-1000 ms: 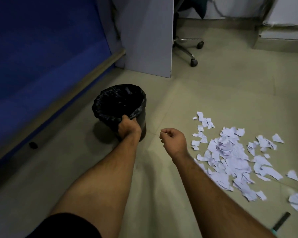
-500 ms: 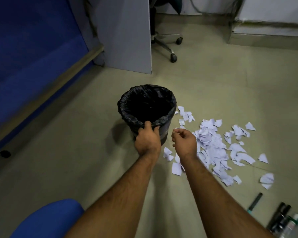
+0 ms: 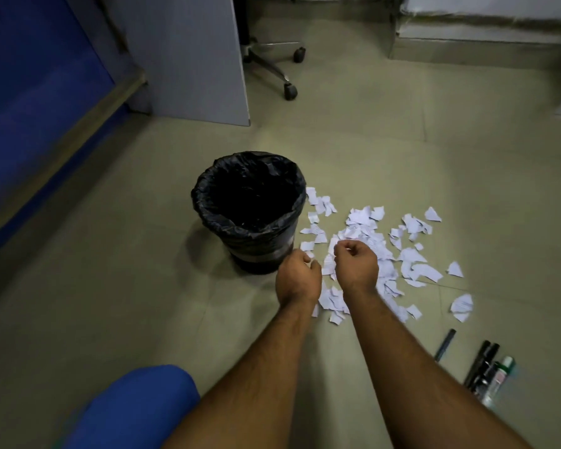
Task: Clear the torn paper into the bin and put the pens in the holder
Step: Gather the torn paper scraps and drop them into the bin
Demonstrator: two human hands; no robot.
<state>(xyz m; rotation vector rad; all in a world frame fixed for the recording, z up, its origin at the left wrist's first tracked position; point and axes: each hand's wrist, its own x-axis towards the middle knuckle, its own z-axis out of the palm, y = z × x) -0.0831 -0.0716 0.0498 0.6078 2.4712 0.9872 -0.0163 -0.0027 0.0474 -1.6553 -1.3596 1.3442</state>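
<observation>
Forearms: being shown bare, no sleeves being seen.
Leg [image 3: 136, 406]: being covered in blue cloth at lower left.

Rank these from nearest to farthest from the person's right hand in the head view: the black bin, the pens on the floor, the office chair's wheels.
From the right hand:
1. Black bin, just to its left on the floor, beside the torn paper.
2. Pens, lying at the lower right, near the frame's edge.
3. Office chair's wheels, far up the frame behind the grey partition.
</observation>
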